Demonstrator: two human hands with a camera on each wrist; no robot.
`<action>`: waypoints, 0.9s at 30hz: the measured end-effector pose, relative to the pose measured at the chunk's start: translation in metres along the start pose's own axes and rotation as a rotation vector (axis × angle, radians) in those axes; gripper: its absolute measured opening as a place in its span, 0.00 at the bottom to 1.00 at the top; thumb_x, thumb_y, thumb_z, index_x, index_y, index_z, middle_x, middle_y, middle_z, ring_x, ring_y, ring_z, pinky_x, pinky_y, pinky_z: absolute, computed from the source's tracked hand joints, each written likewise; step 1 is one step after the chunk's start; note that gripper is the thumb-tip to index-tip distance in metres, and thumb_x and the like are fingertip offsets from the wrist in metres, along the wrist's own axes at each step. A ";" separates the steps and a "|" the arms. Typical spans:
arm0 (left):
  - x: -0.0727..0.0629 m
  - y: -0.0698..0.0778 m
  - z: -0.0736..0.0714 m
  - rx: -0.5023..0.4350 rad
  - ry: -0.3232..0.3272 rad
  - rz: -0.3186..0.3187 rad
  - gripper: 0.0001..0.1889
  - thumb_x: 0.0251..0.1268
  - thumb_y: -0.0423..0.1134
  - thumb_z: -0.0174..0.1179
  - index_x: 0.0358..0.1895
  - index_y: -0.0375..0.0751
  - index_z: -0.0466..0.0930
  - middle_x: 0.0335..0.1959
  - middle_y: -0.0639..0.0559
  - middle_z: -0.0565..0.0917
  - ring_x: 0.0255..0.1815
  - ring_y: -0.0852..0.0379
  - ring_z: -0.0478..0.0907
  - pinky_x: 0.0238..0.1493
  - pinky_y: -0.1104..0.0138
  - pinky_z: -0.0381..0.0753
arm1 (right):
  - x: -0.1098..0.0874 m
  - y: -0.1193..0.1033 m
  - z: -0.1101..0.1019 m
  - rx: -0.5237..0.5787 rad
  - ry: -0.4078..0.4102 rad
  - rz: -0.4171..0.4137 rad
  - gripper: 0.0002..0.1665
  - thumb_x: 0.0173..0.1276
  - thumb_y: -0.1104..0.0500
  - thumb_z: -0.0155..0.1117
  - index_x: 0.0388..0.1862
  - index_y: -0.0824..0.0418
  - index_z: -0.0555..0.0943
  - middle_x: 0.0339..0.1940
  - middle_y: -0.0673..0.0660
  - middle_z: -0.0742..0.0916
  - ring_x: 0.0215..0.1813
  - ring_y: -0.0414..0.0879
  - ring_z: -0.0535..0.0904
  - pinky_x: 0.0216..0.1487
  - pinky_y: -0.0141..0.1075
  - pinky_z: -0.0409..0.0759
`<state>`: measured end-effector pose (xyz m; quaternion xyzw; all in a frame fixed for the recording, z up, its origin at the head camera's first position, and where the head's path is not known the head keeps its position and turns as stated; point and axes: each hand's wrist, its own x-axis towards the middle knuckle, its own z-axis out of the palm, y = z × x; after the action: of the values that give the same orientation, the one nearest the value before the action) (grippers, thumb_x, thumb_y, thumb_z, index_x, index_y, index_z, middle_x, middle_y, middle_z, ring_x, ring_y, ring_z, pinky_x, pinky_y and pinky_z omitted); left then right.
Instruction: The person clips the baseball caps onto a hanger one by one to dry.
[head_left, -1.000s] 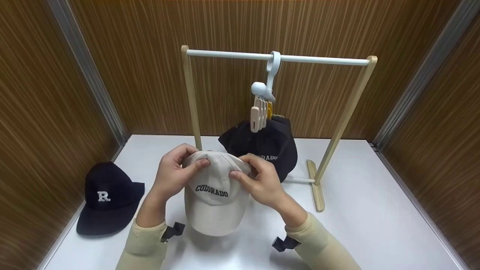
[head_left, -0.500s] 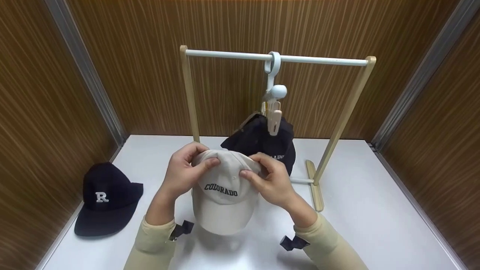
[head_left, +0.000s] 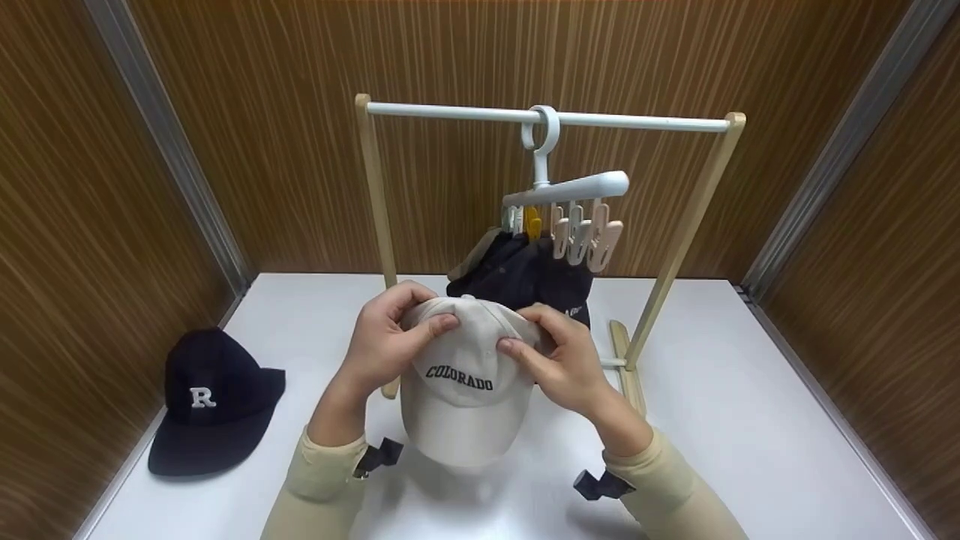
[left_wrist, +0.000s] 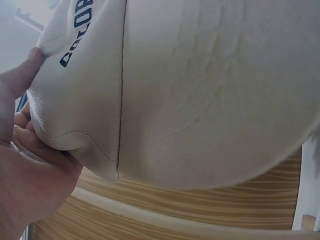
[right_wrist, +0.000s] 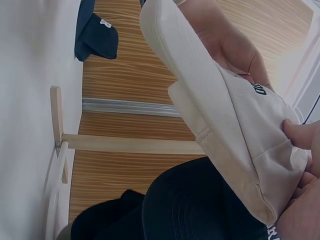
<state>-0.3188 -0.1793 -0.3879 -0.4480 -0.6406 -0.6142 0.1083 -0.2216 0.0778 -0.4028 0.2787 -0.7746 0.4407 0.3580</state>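
Both hands hold a cream baseball cap (head_left: 469, 420) lettered COLORADO, its brim pointing down toward me. My left hand (head_left: 386, 337) pinches the crown on its left side, thumb on the front and fingers behind. On the other side my right hand (head_left: 562, 360) pinches the crown the same way. Behind the cap, dark caps (head_left: 517, 274) hang from a white clip hanger (head_left: 570, 187) with several pegs (head_left: 604, 244). In the left wrist view the cream brim (left_wrist: 215, 100) fills much of the picture. The right wrist view shows the cream cap (right_wrist: 245, 115) tilted above a dark brim (right_wrist: 185, 205).
A navy cap (head_left: 214, 397) with a white R lies on the white table (head_left: 750, 450) at left. The hanger hooks over the white bar (head_left: 457, 112) of a wooden-legged rack (head_left: 686, 240). Wood-grain walls (head_left: 450, 45) enclose the table on three sides.
Both hands have carried the cream cap to the right in the head view. The hanger has swung round, from nearly end-on to showing its length, its near end now to the right.
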 end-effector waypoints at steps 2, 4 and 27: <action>0.001 0.000 0.002 -0.004 0.000 0.001 0.10 0.68 0.31 0.79 0.43 0.35 0.86 0.38 0.53 0.87 0.37 0.54 0.84 0.40 0.66 0.85 | 0.000 0.000 -0.002 -0.016 0.001 0.001 0.16 0.66 0.74 0.81 0.50 0.67 0.87 0.40 0.57 0.91 0.38 0.42 0.84 0.39 0.29 0.82; 0.002 0.000 0.004 -0.007 0.002 0.001 0.10 0.68 0.31 0.79 0.43 0.34 0.85 0.37 0.53 0.87 0.36 0.55 0.84 0.39 0.66 0.84 | -0.001 0.001 -0.004 -0.025 0.002 0.000 0.16 0.66 0.74 0.81 0.50 0.67 0.87 0.40 0.57 0.91 0.38 0.42 0.84 0.38 0.29 0.81; 0.020 0.010 0.018 -0.024 -0.042 0.034 0.08 0.71 0.32 0.77 0.47 0.34 0.88 0.40 0.53 0.88 0.39 0.55 0.85 0.41 0.65 0.86 | 0.001 -0.003 -0.027 -0.140 0.031 0.076 0.18 0.65 0.69 0.84 0.51 0.65 0.87 0.41 0.52 0.91 0.38 0.42 0.83 0.38 0.28 0.80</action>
<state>-0.3153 -0.1560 -0.3712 -0.4728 -0.6276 -0.6103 0.1002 -0.2112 0.1002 -0.3908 0.2165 -0.8079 0.4030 0.3715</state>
